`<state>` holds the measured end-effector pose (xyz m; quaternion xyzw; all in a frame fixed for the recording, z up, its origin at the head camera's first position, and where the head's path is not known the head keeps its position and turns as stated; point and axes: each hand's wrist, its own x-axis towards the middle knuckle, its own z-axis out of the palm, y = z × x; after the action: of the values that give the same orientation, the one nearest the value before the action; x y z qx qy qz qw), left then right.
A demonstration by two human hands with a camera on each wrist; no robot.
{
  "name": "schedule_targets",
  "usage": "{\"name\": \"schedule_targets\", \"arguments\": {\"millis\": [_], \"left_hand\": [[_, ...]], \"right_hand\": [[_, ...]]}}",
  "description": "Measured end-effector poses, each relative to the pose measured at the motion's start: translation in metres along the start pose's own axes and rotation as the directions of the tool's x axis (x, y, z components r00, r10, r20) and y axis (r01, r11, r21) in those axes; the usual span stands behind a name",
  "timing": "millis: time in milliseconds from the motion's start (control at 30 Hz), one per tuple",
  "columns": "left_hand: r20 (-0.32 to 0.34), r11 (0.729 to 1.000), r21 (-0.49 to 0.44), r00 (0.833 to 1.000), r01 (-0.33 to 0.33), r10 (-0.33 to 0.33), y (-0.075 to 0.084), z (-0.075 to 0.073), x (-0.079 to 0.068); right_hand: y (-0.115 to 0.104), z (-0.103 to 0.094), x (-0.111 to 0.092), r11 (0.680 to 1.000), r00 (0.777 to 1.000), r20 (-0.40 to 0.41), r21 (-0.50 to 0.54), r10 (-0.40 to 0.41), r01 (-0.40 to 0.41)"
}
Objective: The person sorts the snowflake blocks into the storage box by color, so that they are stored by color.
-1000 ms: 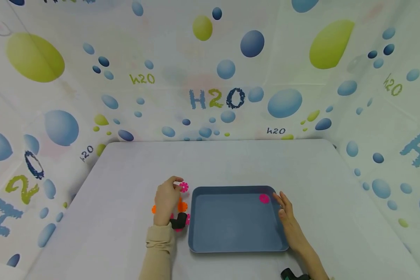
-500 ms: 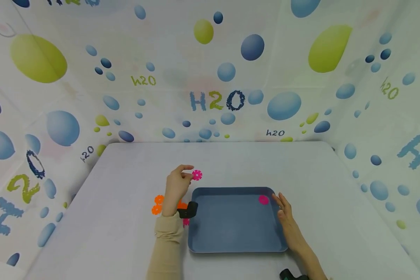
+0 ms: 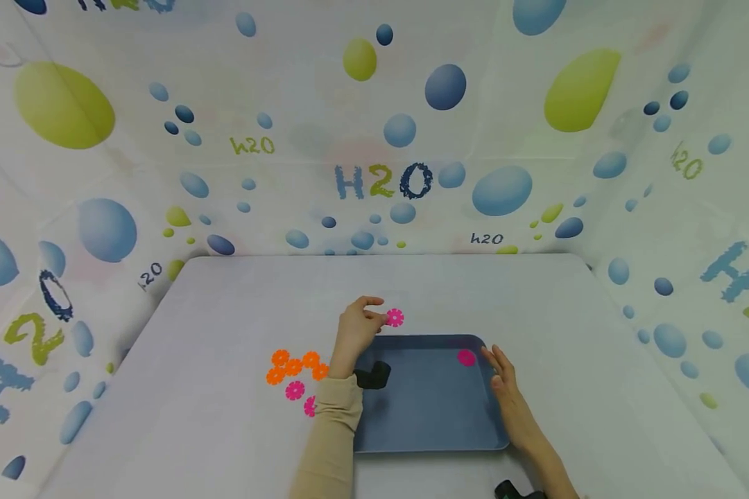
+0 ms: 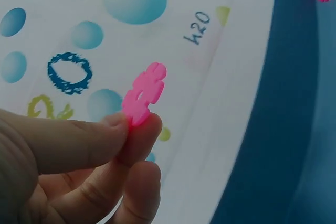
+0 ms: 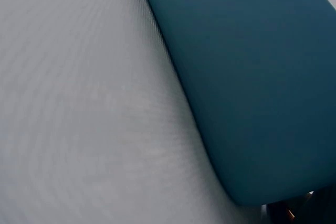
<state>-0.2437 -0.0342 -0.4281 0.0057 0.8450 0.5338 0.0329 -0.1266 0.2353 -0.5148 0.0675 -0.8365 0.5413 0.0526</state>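
Left hand [image 3: 358,330] pinches pink disc [image 3: 395,317], eleven o'clock of tray [image 3: 427,416]; right hand [image 3: 514,402], fingers loosely extended, at three o'clock.

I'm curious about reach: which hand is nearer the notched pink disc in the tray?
Right. Right hand: just right of the notched pink disc; left hand: farther, to its left.

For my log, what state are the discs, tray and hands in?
Left hand, pinching.
Held pink notched disc, raised.
Blue tray, rim up, partly hidden.
Right hand, fingers extended, at blue tray's edge.
Pink disc inside, lying toward far right corner.
Five orange notched discs, loose, clustered.
Two other pink discs, loose, one partly hidden.
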Motion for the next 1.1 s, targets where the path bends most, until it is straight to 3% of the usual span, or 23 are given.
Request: {"name": "schedule_targets", "arguments": {"millis": [233, 500, 733, 1100], "left_hand": [[0.041, 1.000, -0.009, 0.999, -0.001, 0.001, -0.004, 0.025, 0.001], [0.115, 0.995, 0.058, 0.991, -0.082, 0.075, 0.001, 0.064, -0.005], [0.054, 0.958, 0.270, 0.994, -0.101, 0.090, 0.005, 0.089, -0.012], [-0.006, 0.888, 0.437, 0.987, -0.142, 0.161, -0.001, 0.106, -0.023]], "right_hand": [[0.002, 0.000, -0.002, 1.000, 1.000, -0.017, -0.004, -0.001, 0.001], [0.003, -0.001, -0.001, 1.000, 1.000, -0.015, -0.005, 0.003, -0.003], [0.002, 0.000, 0.000, 1.000, 1.000, -0.007, 0.007, 0.007, -0.007], [0.002, -0.001, -0.001, 1.000, 1.000, -0.013, 0.005, 0.013, -0.013]]}}
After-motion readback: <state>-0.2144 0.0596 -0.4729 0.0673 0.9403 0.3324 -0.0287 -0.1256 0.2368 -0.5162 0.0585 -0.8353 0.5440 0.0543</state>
